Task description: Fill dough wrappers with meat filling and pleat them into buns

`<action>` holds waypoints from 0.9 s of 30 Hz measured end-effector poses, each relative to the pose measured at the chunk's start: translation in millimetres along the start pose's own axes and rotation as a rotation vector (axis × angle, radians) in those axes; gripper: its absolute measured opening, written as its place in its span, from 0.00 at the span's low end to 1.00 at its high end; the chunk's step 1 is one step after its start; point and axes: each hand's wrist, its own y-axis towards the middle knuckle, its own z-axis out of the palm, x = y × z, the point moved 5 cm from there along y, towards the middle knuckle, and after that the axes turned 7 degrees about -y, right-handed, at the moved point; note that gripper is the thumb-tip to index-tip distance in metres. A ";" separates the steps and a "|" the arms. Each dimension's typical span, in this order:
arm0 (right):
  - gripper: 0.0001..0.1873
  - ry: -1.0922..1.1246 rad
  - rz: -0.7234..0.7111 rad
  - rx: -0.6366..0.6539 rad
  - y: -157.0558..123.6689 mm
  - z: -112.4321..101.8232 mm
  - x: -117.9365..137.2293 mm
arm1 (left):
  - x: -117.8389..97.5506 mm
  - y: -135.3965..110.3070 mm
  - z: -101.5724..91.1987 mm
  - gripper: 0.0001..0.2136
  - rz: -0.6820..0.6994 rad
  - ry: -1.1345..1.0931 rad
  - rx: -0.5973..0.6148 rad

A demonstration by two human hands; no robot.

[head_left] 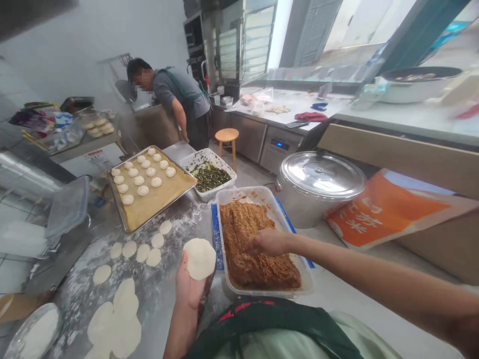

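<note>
My left hand (187, 281) holds a round, flat dough wrapper (200, 258) on its upturned palm. My right hand (268, 243) hangs over a white plastic tub (264, 191) of brown minced filling (258, 249), its fingertips curled down against the filling. Several more dough wrappers (129, 249) lie on the floured steel worktop (179, 219) to the left. A metal baking tray (149, 187) lined with yellow paper holds rows of small round filled buns.
A white tub of dark green chopped filling (207, 174) sits beyond the tray. A large steel pot with a lid (320, 187) and an orange sack (385, 209) stand to the right. Farther back, a person (179, 94) in an apron leans over a counter near a wooden stool (226, 139).
</note>
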 end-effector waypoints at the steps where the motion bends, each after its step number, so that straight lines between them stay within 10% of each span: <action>1: 0.11 0.074 0.027 -0.030 -7.7 -3.3 -2.1 | 5.9 2.6 3.0 0.16 -0.025 -0.012 -0.004; 6: 0.17 0.524 0.162 -0.359 -38.7 -29.5 10.1 | 50.3 15.5 33.4 0.16 -0.200 -0.065 -0.036; 12: 0.23 0.359 0.351 -0.725 -51.4 -31.3 55.5 | 80.9 15.0 79.6 0.18 -0.236 -0.150 -0.013; 27: 0.24 0.082 0.293 -0.519 -61.6 -44.7 54.9 | 56.4 12.4 62.4 0.15 -0.141 -0.080 -0.053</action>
